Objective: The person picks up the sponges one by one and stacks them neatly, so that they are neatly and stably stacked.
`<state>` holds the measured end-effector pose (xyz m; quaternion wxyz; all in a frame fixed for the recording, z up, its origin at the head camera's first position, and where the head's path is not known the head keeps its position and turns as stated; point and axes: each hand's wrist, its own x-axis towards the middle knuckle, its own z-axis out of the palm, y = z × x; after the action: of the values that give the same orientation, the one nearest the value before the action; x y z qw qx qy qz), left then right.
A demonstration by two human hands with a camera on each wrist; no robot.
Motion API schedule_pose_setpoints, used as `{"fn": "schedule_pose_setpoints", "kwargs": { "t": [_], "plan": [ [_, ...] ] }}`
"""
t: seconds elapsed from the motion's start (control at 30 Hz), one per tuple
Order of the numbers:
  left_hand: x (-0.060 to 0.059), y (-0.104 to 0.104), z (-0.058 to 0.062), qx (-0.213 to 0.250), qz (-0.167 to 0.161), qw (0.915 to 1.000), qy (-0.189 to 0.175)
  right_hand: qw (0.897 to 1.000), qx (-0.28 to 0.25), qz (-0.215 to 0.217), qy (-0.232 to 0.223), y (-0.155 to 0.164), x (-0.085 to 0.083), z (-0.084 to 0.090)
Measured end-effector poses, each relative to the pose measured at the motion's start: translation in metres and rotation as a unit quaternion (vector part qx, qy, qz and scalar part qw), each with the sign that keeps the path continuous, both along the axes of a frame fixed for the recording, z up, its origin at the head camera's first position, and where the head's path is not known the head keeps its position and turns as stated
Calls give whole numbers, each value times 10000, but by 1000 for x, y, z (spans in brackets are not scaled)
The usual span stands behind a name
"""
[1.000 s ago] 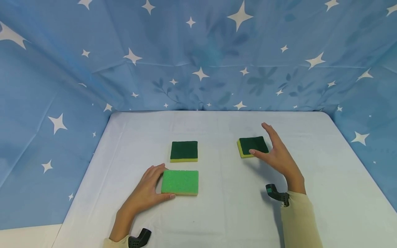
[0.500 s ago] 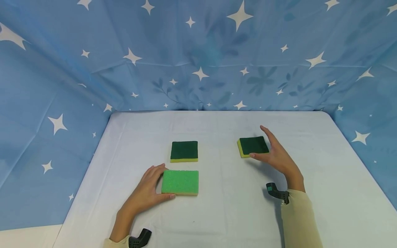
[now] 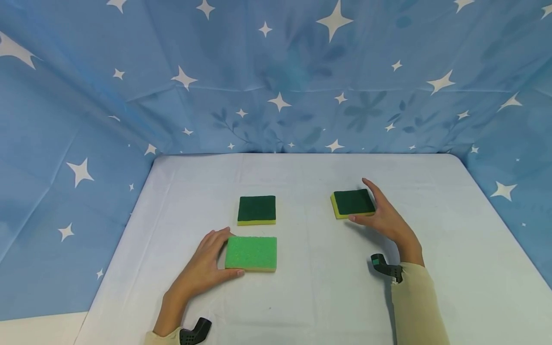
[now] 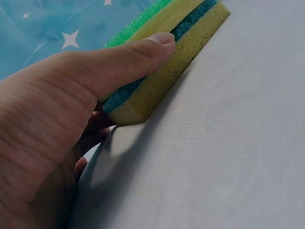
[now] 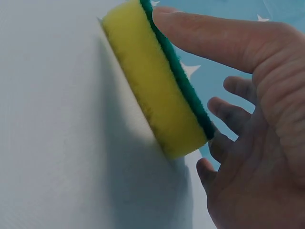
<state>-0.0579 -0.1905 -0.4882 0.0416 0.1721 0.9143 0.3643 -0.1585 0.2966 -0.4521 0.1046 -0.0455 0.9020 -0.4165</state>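
Observation:
Two sponges lie stacked at the centre-left, the upper one a light green sponge (image 3: 251, 253). In the left wrist view, a yellow sponge with a blue-green scouring layer (image 4: 164, 78) sits under it. My left hand (image 3: 204, 268) holds the stack from its left side, thumb along the near edge and fingers at the far side. At the right lies a yellow sponge with a dark green top (image 3: 353, 201). Around its right end my right hand (image 3: 390, 223) is spread, thumb by the near edge and fingers apart; whether it touches is unclear.
Another dark green and yellow sponge (image 3: 256, 209) lies just behind the stack. A white cloth covers the table (image 3: 315, 297). Blue star-patterned curtains (image 3: 276, 62) stand behind it and along both sides.
My right hand has come down slightly, its thumb shifting from over the sponge's top to near its front edge. My left hand and the stack stay still.

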Motion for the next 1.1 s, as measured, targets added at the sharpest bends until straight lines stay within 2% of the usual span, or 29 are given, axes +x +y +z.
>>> {"fn": "schedule_pose_setpoints", "kwargs": {
  "t": [0.5, 0.87, 1.1],
  "plan": [
    [-1, -1, -1, 32, 6, 10000, 47, 9999, 144, 6, -79, 4, -1, -11],
    [0, 0, -1, -29, -11, 10000, 94, 9999, 153, -2, 51, 7, -1, -16],
    [-1, 1, 0, 20, 21, 10000, -56, 9998, 165, -91, -4, 7, 0, -16]
  ]
}}
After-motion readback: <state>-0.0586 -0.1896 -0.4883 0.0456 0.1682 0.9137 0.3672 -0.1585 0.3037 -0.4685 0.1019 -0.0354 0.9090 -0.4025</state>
